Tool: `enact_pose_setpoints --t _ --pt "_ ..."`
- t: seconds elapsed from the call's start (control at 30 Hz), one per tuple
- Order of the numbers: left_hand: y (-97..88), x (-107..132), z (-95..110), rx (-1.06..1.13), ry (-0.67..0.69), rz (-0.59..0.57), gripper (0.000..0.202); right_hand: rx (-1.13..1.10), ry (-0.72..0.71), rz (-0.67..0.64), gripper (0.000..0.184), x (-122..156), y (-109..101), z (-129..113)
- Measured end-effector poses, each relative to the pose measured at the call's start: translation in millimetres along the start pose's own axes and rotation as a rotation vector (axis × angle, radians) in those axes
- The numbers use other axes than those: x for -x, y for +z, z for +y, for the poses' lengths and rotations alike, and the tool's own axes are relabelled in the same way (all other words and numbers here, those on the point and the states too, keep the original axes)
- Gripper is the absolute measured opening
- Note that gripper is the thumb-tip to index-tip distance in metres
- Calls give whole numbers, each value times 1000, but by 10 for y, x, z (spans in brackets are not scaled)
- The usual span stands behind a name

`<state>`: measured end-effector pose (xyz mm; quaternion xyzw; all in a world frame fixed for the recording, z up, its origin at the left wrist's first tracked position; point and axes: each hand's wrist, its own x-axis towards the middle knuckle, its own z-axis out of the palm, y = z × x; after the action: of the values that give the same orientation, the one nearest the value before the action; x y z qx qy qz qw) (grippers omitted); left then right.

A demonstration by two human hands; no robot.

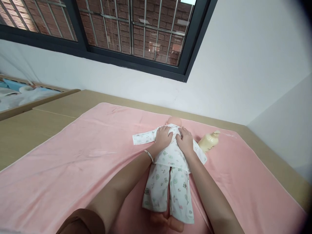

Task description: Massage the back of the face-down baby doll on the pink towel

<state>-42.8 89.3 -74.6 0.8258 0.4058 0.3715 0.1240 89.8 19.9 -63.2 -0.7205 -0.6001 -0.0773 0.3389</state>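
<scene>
So the doll (175, 121) already has its printed top (168, 158) and pants (179, 192) on, lying on the pink blanket (80, 156). Left hand (163, 137) and right hand (185, 140) rest spread over its chest. Can't really tell if anything's left to fasten under there.

No text is showing legibly; the bottle (208, 142) is bearing small dark marks (210, 149), too tiny for reading.
</scene>
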Motion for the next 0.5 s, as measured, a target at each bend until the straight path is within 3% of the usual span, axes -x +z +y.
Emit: enact_pose_setpoints --t 0.13,0.3,0.43,0.5 --pt "18 5 -30 32 9 22 29 14 0 59 47 16 -60 -76" --pt "30 17 -43 53 19 51 33 -6 -32 -108 44 31 -56 -138" --pt "26 26 -38 78 11 36 36 -55 -25 -5 45 39 -69 -174" --pt "22 31 -36 88 10 34 36 -49 -34 -16 45 48 -61 -193"
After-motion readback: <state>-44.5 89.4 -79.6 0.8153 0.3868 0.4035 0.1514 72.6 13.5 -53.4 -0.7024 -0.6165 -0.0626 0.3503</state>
